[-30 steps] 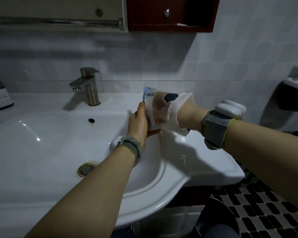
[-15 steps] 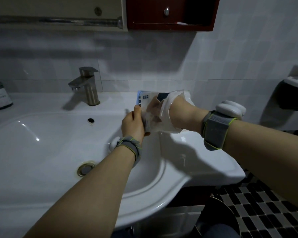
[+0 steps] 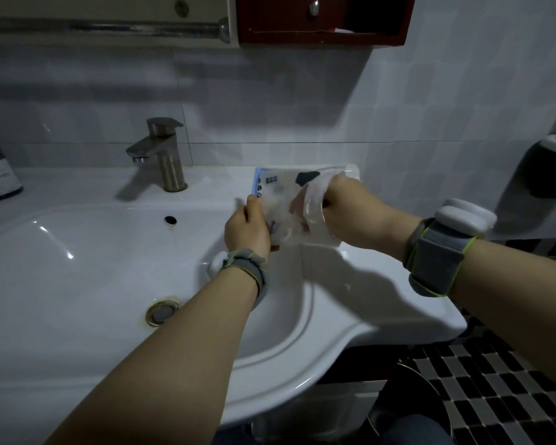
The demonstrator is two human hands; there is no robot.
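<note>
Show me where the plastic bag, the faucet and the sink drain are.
plastic bag [image 3: 283, 199], head view, middle of its clear face.
faucet [image 3: 170, 163], head view, its upright metal body.
sink drain [image 3: 162, 312], head view, centre of the metal stopper.

Clear plastic pouch [image 3: 283, 200] held in the air between two hands

The pouch is thin, crinkled, see-through film. It has a blue-edged printed strip with small blue characters and dots at its upper left corner and a dark patch near the top middle. It is held roughly upright, its broad face toward the camera, over the back right part of the white basin [image 3: 382, 300]. The left hand [image 3: 246, 228] pinches its lower left edge. The right hand [image 3: 357, 213] grips the open right end, its fingers tucked inside and showing dimly through the film. The contents are pale and blurred - too unclear to name.
</note>
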